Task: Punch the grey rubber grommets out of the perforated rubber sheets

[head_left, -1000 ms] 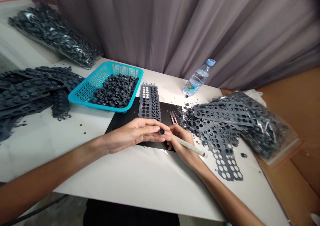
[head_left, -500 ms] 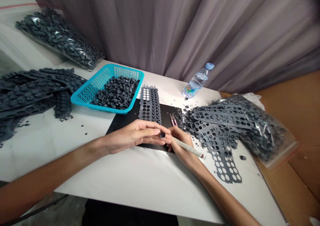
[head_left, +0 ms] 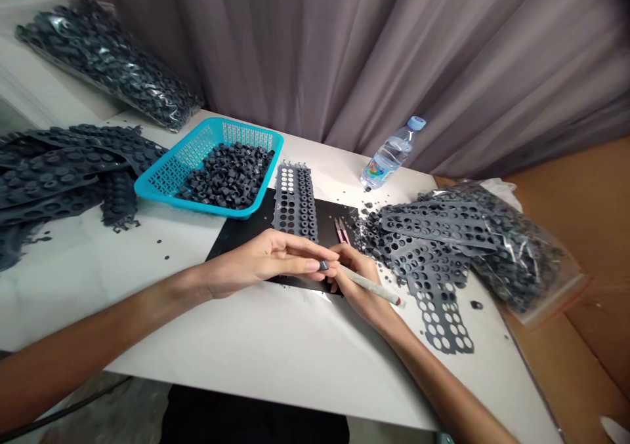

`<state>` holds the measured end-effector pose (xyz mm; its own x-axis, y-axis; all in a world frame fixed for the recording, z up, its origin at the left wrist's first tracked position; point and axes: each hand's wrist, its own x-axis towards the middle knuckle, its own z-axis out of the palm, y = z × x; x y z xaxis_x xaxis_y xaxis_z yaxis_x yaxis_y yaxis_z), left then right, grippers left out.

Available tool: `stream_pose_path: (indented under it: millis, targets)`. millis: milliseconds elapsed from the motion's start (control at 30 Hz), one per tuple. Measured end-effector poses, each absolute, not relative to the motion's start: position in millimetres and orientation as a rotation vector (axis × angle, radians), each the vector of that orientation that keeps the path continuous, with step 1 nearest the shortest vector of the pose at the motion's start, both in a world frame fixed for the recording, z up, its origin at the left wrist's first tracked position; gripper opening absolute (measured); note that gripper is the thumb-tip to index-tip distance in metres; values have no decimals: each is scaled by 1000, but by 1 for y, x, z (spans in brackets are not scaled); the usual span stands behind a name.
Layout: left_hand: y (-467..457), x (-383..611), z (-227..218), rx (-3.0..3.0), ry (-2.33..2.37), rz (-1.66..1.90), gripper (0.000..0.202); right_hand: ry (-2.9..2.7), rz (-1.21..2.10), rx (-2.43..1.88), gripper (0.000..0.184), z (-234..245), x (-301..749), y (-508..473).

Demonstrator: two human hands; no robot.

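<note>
The left hand [head_left: 270,257] pinches a small, dark grey, round rubber piece [head_left: 323,265] between its thumb and fingers. The right hand [head_left: 361,300] is curled around a thin, pale stick with a dark red end [head_left: 377,288], and its fingertips are close to the left ones; I cannot tell if they touch the piece. The piece is up above a flat black mat [head_left: 246,224] on the white table [head_left: 275,345]. A long, dark grey rubber strip with rows of holes and rings [head_left: 295,201] lies partly on the mat, just past the left hand. Small snips with pink handles [head_left: 341,231] lie near the right hand. To the left sits a bright blue plastic basket [head_left: 167,176] with lots of little dark grey rubber pieces [head_left: 226,175] in it.
</note>
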<state>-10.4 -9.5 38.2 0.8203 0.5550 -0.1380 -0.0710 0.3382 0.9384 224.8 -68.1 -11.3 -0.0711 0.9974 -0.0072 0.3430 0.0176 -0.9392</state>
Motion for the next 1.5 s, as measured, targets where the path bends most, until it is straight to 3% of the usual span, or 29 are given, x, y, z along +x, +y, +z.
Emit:
stream_pose_path:
  millis: [500,767,1167,1400,1500]
  targets:
    - [-10,-11,40,1207,491,428,28,-1569,1050,-1392,19,-15,226,-71]
    - [-9,-9,18,1386,716,551,35,-1927,422,-1232,29,-17,231,-80]
    - [-9,3,-2,1390,757,586,37,-2079,346,-1104,17,-18,230,-76]
    - [6,-8,-1,1978,908,700,12,-1883,-161,-1643,19,4,285,-67]
    - [11,-12,-4,2117,880,642,11,-1863,-290,-1798,24,8,308,-66]
